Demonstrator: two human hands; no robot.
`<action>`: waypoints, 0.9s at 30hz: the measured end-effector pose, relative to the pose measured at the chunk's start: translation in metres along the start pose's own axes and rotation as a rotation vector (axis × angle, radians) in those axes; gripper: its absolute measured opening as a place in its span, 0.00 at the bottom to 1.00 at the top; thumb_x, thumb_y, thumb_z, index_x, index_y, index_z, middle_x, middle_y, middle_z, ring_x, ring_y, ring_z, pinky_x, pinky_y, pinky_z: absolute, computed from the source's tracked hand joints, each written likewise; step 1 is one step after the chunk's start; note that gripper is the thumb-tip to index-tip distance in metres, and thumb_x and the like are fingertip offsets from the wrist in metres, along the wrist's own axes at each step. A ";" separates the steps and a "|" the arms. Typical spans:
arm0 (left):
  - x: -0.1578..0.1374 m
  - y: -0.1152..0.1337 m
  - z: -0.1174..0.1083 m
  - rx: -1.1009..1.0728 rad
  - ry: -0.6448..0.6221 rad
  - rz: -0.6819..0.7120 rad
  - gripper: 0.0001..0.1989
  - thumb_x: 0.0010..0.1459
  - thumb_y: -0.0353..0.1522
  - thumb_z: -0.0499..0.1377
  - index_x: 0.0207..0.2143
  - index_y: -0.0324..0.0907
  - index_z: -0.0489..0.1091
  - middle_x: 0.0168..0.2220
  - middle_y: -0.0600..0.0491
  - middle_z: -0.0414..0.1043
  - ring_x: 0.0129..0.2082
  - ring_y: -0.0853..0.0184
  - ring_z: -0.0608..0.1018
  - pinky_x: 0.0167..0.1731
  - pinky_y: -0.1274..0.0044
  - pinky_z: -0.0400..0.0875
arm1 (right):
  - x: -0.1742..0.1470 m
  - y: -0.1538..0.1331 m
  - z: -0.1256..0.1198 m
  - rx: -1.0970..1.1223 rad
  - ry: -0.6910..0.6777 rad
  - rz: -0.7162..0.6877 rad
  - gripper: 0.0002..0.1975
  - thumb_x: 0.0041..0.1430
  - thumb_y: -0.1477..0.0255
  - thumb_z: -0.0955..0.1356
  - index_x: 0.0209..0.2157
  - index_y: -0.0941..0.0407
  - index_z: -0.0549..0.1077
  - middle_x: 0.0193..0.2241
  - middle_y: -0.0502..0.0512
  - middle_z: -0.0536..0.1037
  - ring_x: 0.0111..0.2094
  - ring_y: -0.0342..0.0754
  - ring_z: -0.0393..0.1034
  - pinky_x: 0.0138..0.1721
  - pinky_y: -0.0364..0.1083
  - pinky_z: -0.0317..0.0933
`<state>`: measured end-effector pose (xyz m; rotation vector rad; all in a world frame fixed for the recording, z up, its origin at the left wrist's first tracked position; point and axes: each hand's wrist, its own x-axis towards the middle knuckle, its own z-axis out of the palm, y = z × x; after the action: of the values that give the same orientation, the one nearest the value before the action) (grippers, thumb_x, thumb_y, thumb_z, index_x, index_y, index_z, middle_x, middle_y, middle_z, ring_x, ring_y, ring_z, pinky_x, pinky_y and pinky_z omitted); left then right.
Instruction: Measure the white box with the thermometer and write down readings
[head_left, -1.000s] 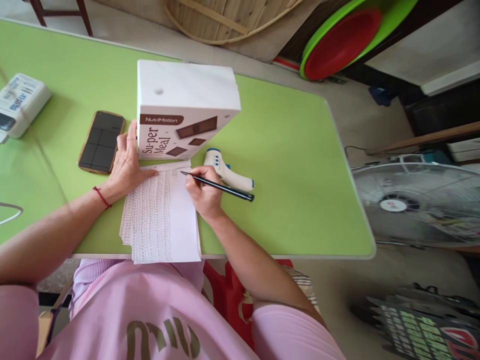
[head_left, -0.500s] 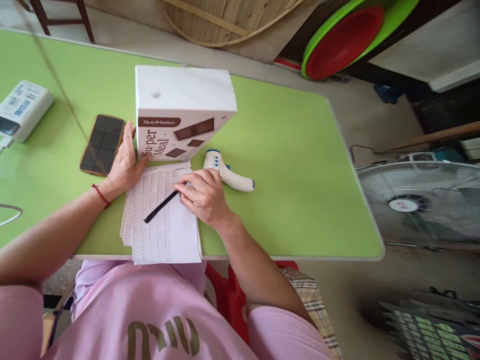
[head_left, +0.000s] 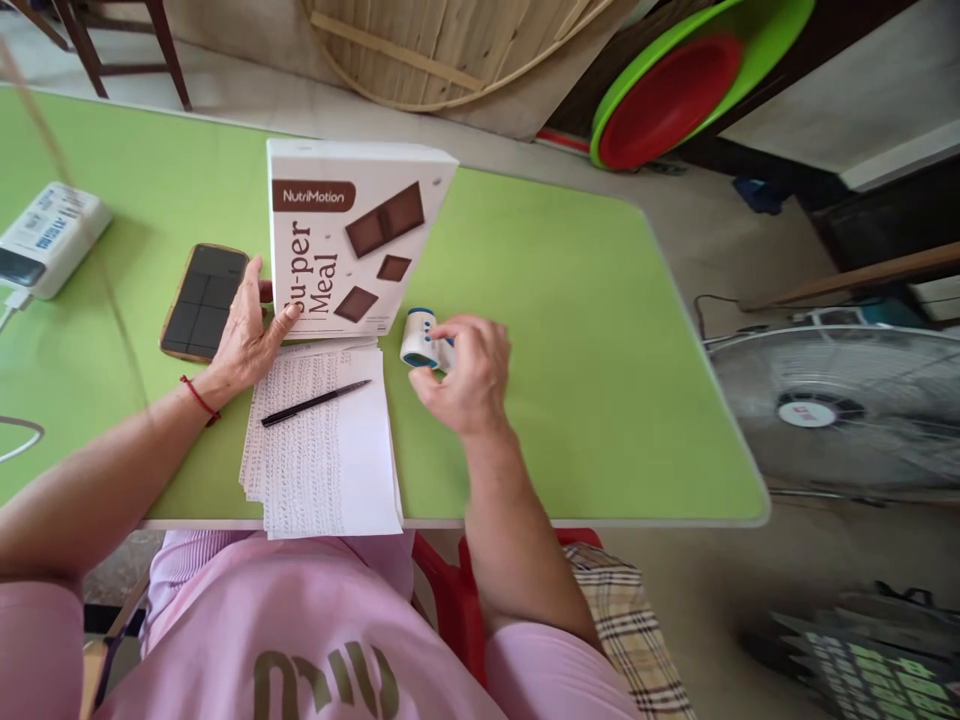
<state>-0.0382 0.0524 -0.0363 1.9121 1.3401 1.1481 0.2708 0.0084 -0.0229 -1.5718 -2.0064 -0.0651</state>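
Note:
My left hand (head_left: 251,335) grips the lower left edge of a white NutriMotion box (head_left: 311,245), thumb on the front and fingers behind. The box stands on the table, its printed front leaning back. To the right, my right hand (head_left: 469,370) is closed around a white and blue infrared thermometer (head_left: 418,338); its handle is mostly hidden under the fingers. Between my arms lies a stack of handwritten paper sheets (head_left: 367,470), partly in front of the box. A black pen (head_left: 315,403) rests across the top sheet.
A smartphone (head_left: 204,300) lies left of the box, with a white power bank (head_left: 56,235) and cable farther left. The green table (head_left: 585,400) has its right edge near a standing fan (head_left: 810,410). A red stool (head_left: 450,590) is below the front edge.
My right hand has let go of the pen, now on the paper, and moved right onto the thermometer, which has turned. The box has tilted back in my left hand, showing more of its front.

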 end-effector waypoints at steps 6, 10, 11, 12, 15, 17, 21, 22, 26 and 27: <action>0.000 0.011 -0.007 0.111 -0.014 -0.010 0.47 0.69 0.65 0.43 0.71 0.38 0.57 0.58 0.35 0.71 0.59 0.48 0.74 0.61 0.55 0.71 | 0.003 0.028 -0.007 -0.181 -0.318 0.331 0.27 0.50 0.67 0.71 0.52 0.61 0.76 0.44 0.71 0.78 0.46 0.65 0.72 0.49 0.64 0.68; 0.001 0.013 -0.006 0.144 0.002 -0.006 0.47 0.70 0.65 0.41 0.68 0.36 0.61 0.55 0.34 0.73 0.54 0.49 0.76 0.58 0.56 0.74 | 0.009 0.025 -0.008 -0.024 -0.278 0.483 0.19 0.47 0.65 0.73 0.43 0.56 0.76 0.39 0.64 0.79 0.41 0.62 0.73 0.43 0.60 0.70; 0.001 0.013 -0.006 0.148 0.000 0.001 0.47 0.70 0.65 0.42 0.68 0.36 0.62 0.57 0.35 0.73 0.55 0.48 0.75 0.59 0.56 0.73 | 0.011 0.021 -0.009 0.060 -0.199 0.507 0.20 0.47 0.64 0.73 0.43 0.55 0.74 0.40 0.63 0.79 0.41 0.61 0.74 0.43 0.59 0.71; 0.001 0.013 -0.006 0.149 -0.008 0.008 0.46 0.70 0.65 0.42 0.69 0.37 0.61 0.59 0.35 0.72 0.57 0.48 0.75 0.60 0.55 0.72 | 0.012 0.016 -0.010 0.170 -0.109 0.507 0.22 0.48 0.62 0.73 0.45 0.55 0.73 0.41 0.63 0.79 0.42 0.60 0.74 0.42 0.59 0.71; 0.002 0.014 -0.007 0.127 -0.058 0.033 0.45 0.71 0.63 0.43 0.70 0.36 0.58 0.66 0.34 0.67 0.63 0.46 0.72 0.65 0.55 0.68 | 0.010 -0.011 -0.011 0.618 0.067 0.408 0.20 0.54 0.55 0.71 0.44 0.52 0.71 0.37 0.56 0.77 0.37 0.53 0.73 0.39 0.54 0.73; 0.002 0.016 -0.007 0.112 -0.071 0.036 0.44 0.71 0.63 0.42 0.69 0.37 0.59 0.68 0.34 0.66 0.66 0.46 0.71 0.66 0.55 0.67 | 0.005 -0.034 -0.010 0.917 0.009 0.369 0.18 0.54 0.53 0.71 0.39 0.52 0.72 0.32 0.52 0.74 0.31 0.49 0.70 0.34 0.51 0.73; 0.003 0.016 -0.006 0.116 -0.044 0.031 0.43 0.70 0.64 0.41 0.66 0.41 0.64 0.63 0.38 0.71 0.59 0.47 0.76 0.61 0.55 0.72 | -0.004 -0.072 -0.002 1.272 -0.294 0.400 0.21 0.52 0.53 0.72 0.41 0.52 0.74 0.29 0.50 0.74 0.27 0.46 0.69 0.29 0.50 0.73; 0.003 0.016 -0.006 0.118 -0.041 0.033 0.42 0.70 0.64 0.41 0.66 0.42 0.64 0.62 0.38 0.72 0.57 0.48 0.77 0.59 0.55 0.73 | -0.005 -0.077 0.000 1.302 -0.341 0.418 0.21 0.52 0.52 0.72 0.41 0.53 0.74 0.28 0.50 0.74 0.26 0.45 0.68 0.27 0.49 0.71; 0.003 0.016 -0.006 0.120 -0.043 0.045 0.42 0.71 0.64 0.41 0.65 0.41 0.65 0.63 0.38 0.72 0.57 0.48 0.77 0.59 0.54 0.73 | -0.005 -0.082 0.008 1.313 -0.382 0.495 0.19 0.49 0.54 0.74 0.33 0.53 0.71 0.25 0.47 0.72 0.23 0.43 0.65 0.25 0.46 0.66; 0.002 0.016 -0.006 0.119 -0.045 0.048 0.42 0.71 0.64 0.41 0.64 0.41 0.66 0.63 0.38 0.72 0.57 0.48 0.76 0.60 0.54 0.73 | -0.005 -0.082 0.009 1.307 -0.369 0.510 0.19 0.48 0.55 0.75 0.32 0.53 0.71 0.25 0.47 0.72 0.23 0.42 0.65 0.26 0.46 0.66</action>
<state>-0.0358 0.0485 -0.0195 2.0520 1.3728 1.0628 0.1934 -0.0172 -0.0074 -1.1039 -1.2106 1.4818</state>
